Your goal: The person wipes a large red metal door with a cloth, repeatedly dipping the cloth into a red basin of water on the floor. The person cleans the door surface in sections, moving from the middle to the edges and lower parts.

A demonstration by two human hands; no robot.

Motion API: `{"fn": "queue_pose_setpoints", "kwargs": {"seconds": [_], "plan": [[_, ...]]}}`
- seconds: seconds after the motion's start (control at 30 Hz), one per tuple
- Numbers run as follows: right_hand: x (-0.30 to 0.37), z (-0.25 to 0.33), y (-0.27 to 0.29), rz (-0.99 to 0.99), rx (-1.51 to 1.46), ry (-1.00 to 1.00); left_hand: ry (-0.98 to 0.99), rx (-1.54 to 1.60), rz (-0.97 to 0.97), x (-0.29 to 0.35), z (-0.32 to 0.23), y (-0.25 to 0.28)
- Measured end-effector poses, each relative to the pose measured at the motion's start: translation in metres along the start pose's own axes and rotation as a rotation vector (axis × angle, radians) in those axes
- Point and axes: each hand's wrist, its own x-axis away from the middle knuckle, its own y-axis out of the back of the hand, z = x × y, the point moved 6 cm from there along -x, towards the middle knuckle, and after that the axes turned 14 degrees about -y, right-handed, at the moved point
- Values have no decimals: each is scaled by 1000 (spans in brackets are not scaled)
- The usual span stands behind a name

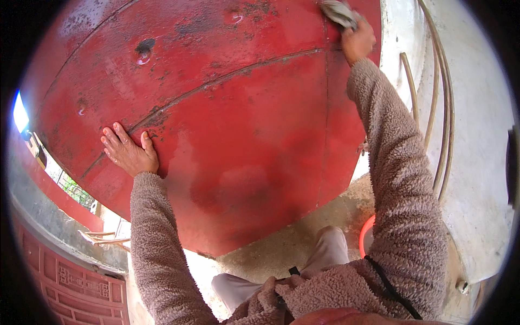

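Observation:
A large red metal door panel, stained and wet-looking, fills most of the view. My left hand lies flat against it at the left, fingers spread, holding nothing. High at the upper right, my right hand presses a grey rag against the panel. Both of my arms wear fuzzy pinkish-brown sleeves.
A white wall with thin pipes running down it stands at the right. An orange bucket rim sits by my leg on the concrete floor. A red patterned gate section is at the lower left.

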Motion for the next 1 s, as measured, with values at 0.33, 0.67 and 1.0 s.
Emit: {"fn": "queue_pose_setpoints", "kwargs": {"seconds": [0.33, 0.67, 1.0], "plan": [[141, 103, 47, 316, -207, 815, -41, -59, 32, 2, 10, 1], [-66, -4, 21, 352, -545, 379, -99, -56, -10, 4, 5, 1], [167, -205, 65, 182, -61, 111, -80, -71, -16, 0, 3, -1]]}}
